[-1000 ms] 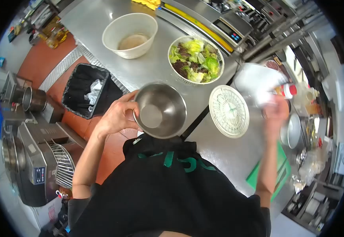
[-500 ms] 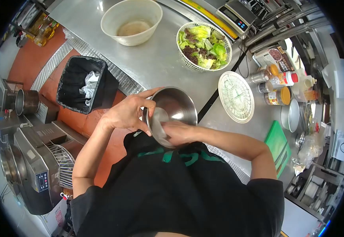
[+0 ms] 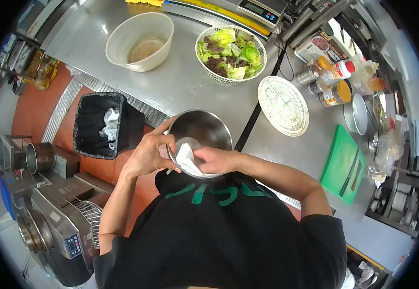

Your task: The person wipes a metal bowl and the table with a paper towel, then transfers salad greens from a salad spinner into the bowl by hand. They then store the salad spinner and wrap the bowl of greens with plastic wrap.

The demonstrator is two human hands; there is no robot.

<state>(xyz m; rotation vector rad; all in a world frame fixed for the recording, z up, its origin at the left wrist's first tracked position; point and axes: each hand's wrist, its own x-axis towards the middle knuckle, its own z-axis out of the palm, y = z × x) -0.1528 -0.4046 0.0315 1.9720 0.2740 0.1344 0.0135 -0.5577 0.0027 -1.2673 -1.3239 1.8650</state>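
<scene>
White paper (image 3: 186, 157) in right hand (image 3: 215, 160), inside bowl (image 3: 213, 131).

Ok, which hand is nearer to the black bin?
Left. The left hand holds the metal bowl's near side, just to the right of the black bin; the right hand is farther right, inside the bowl with a white wipe.
</scene>
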